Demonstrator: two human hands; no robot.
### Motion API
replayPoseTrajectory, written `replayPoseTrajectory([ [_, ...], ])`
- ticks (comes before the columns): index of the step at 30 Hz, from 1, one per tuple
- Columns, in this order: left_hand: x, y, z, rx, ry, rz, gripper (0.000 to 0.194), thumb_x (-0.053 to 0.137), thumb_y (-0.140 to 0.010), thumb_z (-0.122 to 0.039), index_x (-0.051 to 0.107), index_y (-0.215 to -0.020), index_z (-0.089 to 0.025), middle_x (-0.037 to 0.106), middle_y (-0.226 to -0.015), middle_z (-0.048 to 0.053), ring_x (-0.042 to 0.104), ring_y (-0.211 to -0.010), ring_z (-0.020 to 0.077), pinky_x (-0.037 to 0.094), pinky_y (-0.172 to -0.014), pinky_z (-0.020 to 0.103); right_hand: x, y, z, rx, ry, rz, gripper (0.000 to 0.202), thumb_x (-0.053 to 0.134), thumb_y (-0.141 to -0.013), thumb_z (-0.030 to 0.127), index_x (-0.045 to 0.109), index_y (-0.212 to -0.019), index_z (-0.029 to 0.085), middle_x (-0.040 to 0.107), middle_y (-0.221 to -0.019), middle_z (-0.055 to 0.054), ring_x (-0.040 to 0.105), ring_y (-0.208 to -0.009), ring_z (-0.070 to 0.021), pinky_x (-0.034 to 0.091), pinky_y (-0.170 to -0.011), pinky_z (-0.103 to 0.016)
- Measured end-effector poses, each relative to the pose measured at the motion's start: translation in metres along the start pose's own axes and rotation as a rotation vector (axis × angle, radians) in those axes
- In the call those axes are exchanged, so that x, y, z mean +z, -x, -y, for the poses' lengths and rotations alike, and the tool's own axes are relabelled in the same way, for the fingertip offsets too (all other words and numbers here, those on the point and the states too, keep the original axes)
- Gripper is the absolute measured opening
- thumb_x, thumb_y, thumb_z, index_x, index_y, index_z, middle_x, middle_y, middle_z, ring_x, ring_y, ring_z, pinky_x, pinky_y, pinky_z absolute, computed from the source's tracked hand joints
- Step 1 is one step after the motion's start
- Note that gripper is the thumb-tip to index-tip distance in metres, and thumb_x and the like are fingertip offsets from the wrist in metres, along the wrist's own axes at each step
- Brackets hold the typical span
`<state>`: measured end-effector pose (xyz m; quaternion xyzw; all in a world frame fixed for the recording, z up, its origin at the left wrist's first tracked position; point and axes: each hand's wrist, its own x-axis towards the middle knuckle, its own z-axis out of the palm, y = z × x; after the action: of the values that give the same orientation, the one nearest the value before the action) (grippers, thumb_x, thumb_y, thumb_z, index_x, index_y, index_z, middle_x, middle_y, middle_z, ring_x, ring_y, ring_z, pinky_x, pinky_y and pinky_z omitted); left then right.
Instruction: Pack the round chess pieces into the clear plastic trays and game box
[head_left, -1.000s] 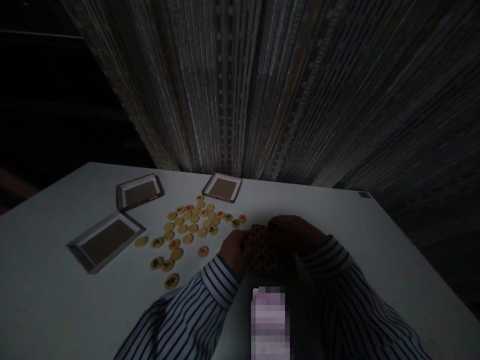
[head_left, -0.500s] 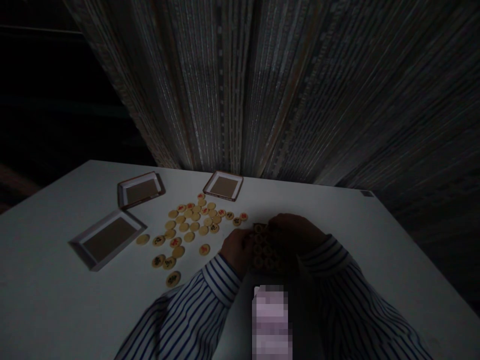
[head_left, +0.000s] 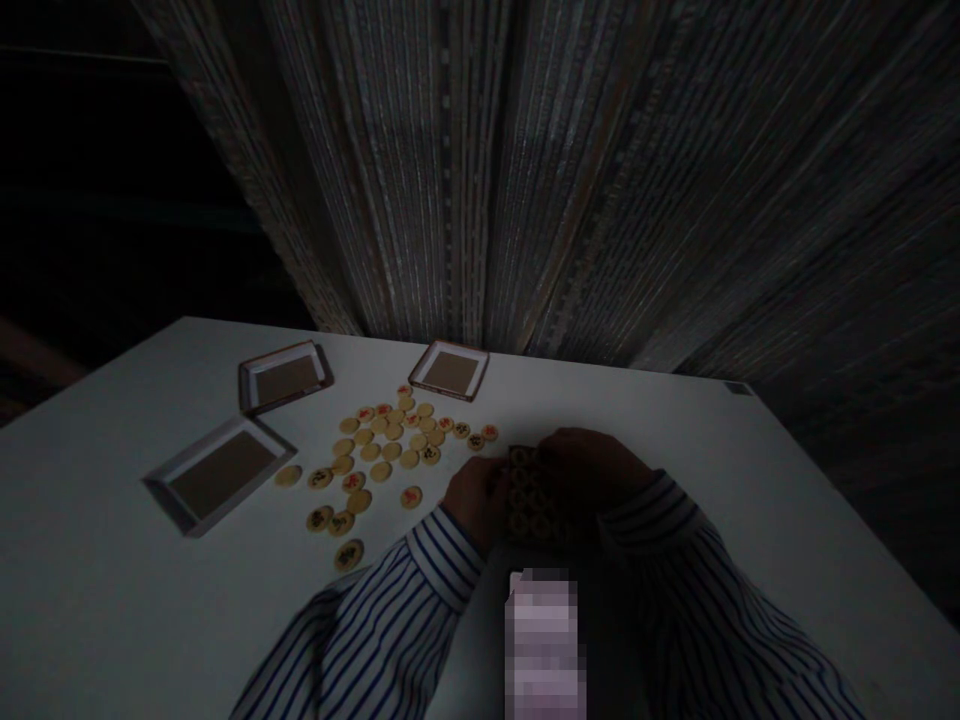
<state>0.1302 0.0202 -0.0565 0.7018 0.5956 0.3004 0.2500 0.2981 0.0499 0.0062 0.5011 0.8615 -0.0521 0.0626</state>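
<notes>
Cluster of round pieces (head_left: 531,500) between both hands (head_left: 474,495) (head_left: 596,465), close beside each, grip unclear in shadow.

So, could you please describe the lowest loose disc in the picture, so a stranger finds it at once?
On the white table, find the scattered loose discs. The lowest disc lies beside the striped left sleeve, its black mark facing up, set apart from the black-marked pair above it.

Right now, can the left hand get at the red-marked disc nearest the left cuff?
Probably yes: the red-marked disc lies just left of the left hand, and nothing visible stands between them. The hand would likely have to leave the shadowed rows of round pieces beside it first.
</notes>
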Motion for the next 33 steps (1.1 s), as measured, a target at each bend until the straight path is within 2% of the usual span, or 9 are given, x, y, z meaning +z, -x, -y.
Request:
replayPoseTrajectory([
  [19, -0.0001, 0.0012, 0.0010, -0.001, 0.011, 0.012, 0.024, 0.049, -0.078, -0.022, 0.064, -0.096, -0.018, 0.066, -0.087, 0.006, 0.061, -0.081, 0.0177, 0.048, -0.073, 0.030, -0.0005, -0.0017, -0.0008, -0.006, 0.000, 0.058, 0.023, 0.041, -0.082, 0.024, 0.062, -0.092, 0.018, 0.063, -0.090, -0.007, 0.059, -0.080, -0.0181, 0.042, -0.064, -0.026],
  [33, -0.0003, 0.0006, 0.0013, -0.018, -0.008, 0.036, 0.025, 0.050, -0.077, -0.021, 0.064, -0.097, -0.016, 0.066, -0.089, 0.007, 0.061, -0.083, 0.0181, 0.048, -0.074, 0.029, 0.0009, -0.0022, -0.0024, -0.020, -0.073, 0.077, 0.025, 0.041, -0.080, 0.018, 0.062, -0.094, 0.016, 0.063, -0.092, -0.008, 0.059, -0.086, -0.0174, 0.042, -0.072, -0.025],
])
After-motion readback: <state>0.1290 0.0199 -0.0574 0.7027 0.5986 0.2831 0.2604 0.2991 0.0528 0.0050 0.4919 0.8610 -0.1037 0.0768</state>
